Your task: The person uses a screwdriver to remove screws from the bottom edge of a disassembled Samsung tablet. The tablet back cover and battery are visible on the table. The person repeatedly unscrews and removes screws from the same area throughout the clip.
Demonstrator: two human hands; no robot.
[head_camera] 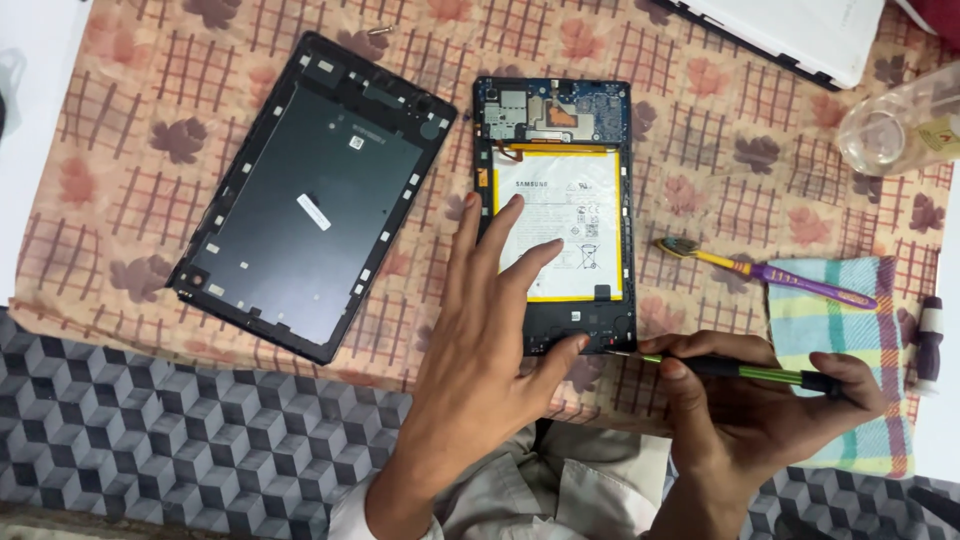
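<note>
An opened tablet [553, 150] lies face down on a patterned cloth, showing its white battery with a yellow border and a blue circuit board at the top. My left hand [490, 350] rests flat on it, fingers spread over the battery and the thumb at the lower edge. My right hand [750, 400] grips a green and black screwdriver [740, 370], whose tip touches the tablet's lower right corner. The removed dark back cover [310, 195] lies inside up to the left.
A purple and yellow toothbrush [770, 275] lies to the right, beside a checked cloth [840, 350]. A clear plastic bottle [900, 125] lies at the upper right. A small screw [378, 31] sits near the top. A black-handled tool [930, 345] is at the right edge.
</note>
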